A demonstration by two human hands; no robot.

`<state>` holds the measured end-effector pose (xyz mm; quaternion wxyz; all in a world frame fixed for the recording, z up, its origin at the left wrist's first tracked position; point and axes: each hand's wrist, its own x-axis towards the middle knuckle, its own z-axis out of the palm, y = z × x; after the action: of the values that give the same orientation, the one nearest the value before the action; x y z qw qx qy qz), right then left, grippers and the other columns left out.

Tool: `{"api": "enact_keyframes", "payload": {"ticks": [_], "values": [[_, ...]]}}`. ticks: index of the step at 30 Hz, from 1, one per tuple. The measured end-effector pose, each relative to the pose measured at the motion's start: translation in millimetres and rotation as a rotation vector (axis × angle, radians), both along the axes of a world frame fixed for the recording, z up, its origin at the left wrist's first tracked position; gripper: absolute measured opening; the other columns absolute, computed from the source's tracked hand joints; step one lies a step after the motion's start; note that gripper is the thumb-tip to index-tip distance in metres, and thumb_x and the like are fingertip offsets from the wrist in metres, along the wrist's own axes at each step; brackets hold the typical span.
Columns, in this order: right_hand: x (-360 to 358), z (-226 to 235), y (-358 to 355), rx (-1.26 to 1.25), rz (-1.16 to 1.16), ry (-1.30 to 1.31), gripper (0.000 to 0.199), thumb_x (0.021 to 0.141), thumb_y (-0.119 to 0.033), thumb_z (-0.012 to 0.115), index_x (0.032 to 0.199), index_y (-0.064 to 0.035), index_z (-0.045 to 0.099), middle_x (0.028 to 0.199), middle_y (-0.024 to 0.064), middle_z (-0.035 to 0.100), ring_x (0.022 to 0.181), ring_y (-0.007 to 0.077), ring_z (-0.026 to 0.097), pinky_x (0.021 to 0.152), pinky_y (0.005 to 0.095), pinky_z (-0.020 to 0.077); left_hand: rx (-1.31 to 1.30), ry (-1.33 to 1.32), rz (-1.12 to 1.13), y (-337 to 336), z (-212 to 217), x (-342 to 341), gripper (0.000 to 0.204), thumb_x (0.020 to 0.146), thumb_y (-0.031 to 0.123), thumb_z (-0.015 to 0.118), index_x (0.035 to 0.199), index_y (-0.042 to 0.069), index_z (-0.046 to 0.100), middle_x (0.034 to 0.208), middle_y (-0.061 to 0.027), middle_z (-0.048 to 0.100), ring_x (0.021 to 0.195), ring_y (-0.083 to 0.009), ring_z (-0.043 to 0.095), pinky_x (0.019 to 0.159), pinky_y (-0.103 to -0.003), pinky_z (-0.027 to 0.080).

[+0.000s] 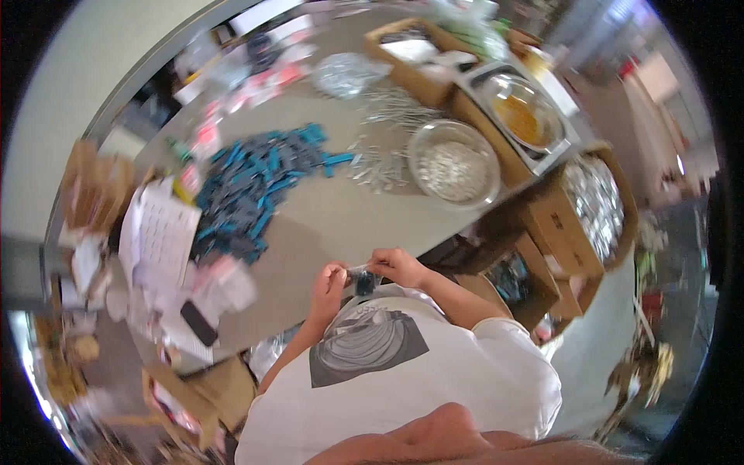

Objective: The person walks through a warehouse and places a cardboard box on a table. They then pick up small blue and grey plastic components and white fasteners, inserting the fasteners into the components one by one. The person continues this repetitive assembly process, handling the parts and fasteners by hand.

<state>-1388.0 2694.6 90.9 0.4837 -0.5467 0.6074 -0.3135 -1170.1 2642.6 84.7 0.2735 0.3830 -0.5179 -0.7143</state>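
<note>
Close to my body, at the table's front edge, I hold a small clear plastic bag (364, 282) with something dark inside. My left hand (328, 288) pinches one upper corner of it. The other upper corner is between the closed fingers of my right hand (397, 266). What exactly the bag contains is too small and blurred to tell. Ahead and to the left, a big heap of dark grey and blue plastic pieces (252, 182) lies on the grey table (333, 213).
Loose metal rods (380, 167) lie beside a round metal bowl (453, 164) of small pale parts. Behind it, a clear bowl (523, 112) holds yellowish parts. An open cardboard box (562, 225) stands at the right. Papers (159, 232) and a black phone (199, 323) lie left.
</note>
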Motion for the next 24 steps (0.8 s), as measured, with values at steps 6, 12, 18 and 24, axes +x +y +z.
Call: {"api": "enact_keyframes", "payload": {"ticks": [6, 12, 18, 24], "values": [[-84.1, -6.7, 144.0, 0.059, -0.993, 0.366, 0.011, 0.085, -0.005, 0.054, 0.093, -0.0036, 0.062, 0.086, 0.0149, 0.064, 0.077, 0.0241, 0.061, 0.071, 0.0341, 0.0483, 0.047, 0.003, -0.280, 4.9, 7.6, -48.5, 0.014, 0.095, 0.015, 0.053, 0.100, 0.002, 0.053, 0.092, -0.0021, 0.057, 0.085, -0.0084, 0.055, 0.075, -0.023, 0.044], [-132.0, -6.5, 228.3, 0.105, -1.372, 0.611, 0.018, 0.088, -0.016, 0.060, 0.087, 0.0013, 0.059, 0.073, 0.0149, 0.059, 0.067, 0.0248, 0.055, 0.066, 0.0342, 0.0457, -0.052, 0.030, -0.420, 10.5, -24.8, -71.8, 0.016, 0.094, 0.016, 0.055, 0.098, 0.000, 0.053, 0.087, -0.0024, 0.059, 0.079, -0.0072, 0.054, 0.072, -0.024, 0.045], [-87.5, -26.4, 88.2, 0.014, -0.752, 0.370, 0.022, 0.084, -0.017, 0.061, 0.098, -0.0008, 0.065, 0.091, 0.0203, 0.064, 0.086, 0.0349, 0.063, 0.074, 0.0387, 0.0490, -0.113, -0.005, -0.357, 16.1, -24.1, -58.9, 0.016, 0.092, 0.016, 0.057, 0.095, 0.000, 0.054, 0.084, -0.0019, 0.059, 0.075, -0.0059, 0.053, 0.067, -0.023, 0.044], [-62.7, -76.2, -77.3, -0.070, -0.462, 0.509, 0.022, 0.083, -0.022, 0.060, 0.095, -0.0044, 0.065, 0.092, 0.0174, 0.065, 0.086, 0.0364, 0.062, 0.074, 0.0447, 0.0497, -0.018, -0.156, -0.086, 19.9, -16.3, -5.8, 0.014, 0.092, 0.013, 0.055, 0.098, 0.001, 0.054, 0.088, -0.0032, 0.058, 0.081, -0.0092, 0.054, 0.074, -0.025, 0.045]]}}
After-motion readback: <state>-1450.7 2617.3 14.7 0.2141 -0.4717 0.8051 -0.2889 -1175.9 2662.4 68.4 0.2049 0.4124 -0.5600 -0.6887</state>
